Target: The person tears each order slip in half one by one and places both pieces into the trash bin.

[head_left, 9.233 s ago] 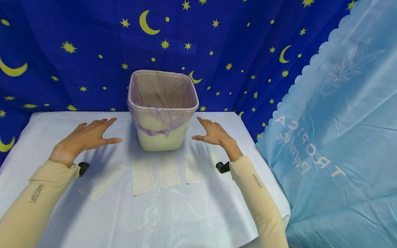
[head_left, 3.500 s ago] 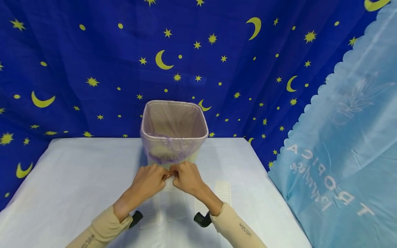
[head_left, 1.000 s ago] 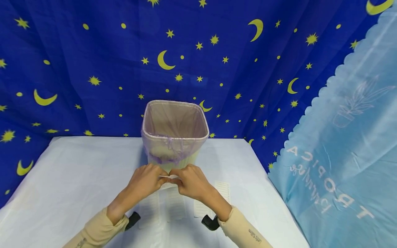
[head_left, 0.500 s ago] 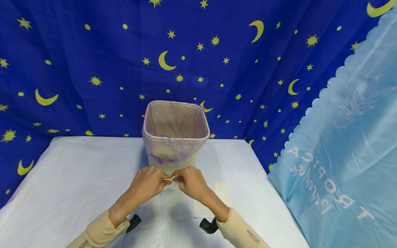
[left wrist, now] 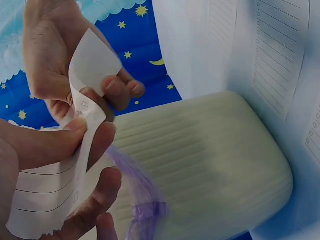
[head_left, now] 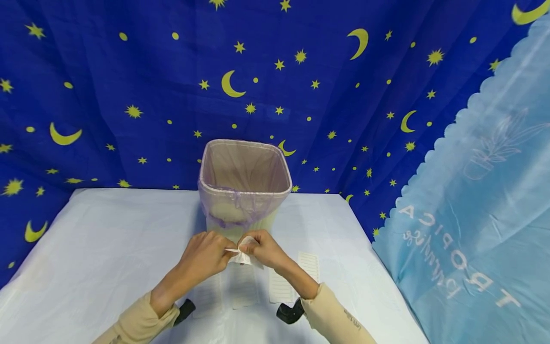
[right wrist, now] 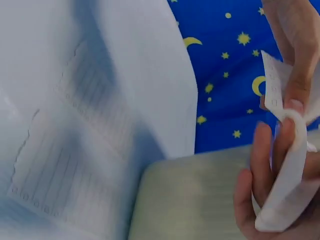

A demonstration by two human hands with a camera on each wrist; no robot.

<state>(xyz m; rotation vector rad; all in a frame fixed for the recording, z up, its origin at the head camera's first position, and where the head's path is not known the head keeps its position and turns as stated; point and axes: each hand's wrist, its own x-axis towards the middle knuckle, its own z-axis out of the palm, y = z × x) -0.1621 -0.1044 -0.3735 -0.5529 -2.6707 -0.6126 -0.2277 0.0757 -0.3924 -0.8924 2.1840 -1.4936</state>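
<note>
A lined sheet of paper (head_left: 242, 258) with small checkboxes is between my hands, just in front of the bin. My left hand (head_left: 206, 253) pinches it between thumb and fingers, and my right hand (head_left: 266, 248) pinches it close beside. The left wrist view shows the paper (left wrist: 42, 192) bent sharply at the pinch, its lower edge ragged; one corner stands up by the right hand (left wrist: 55, 60). In the right wrist view the paper (right wrist: 287, 187) curves down through the right hand's fingers. Part of the sheet is hidden behind the fingers.
A cream bin (head_left: 266, 222) lined with a thin purple bag (head_left: 223, 203) stands behind the hands. On the white table cloth (head_left: 107, 239) lie several lined sheets, among them a right one (head_left: 308, 265) and a middle one (head_left: 243, 286). Patterned blue curtain (head_left: 172, 71) hangs behind.
The hands were apart and open earlier, then came together; a tilted left sheet no longer shows on the table. In the last second the right hand has turned and more paper shows below.
</note>
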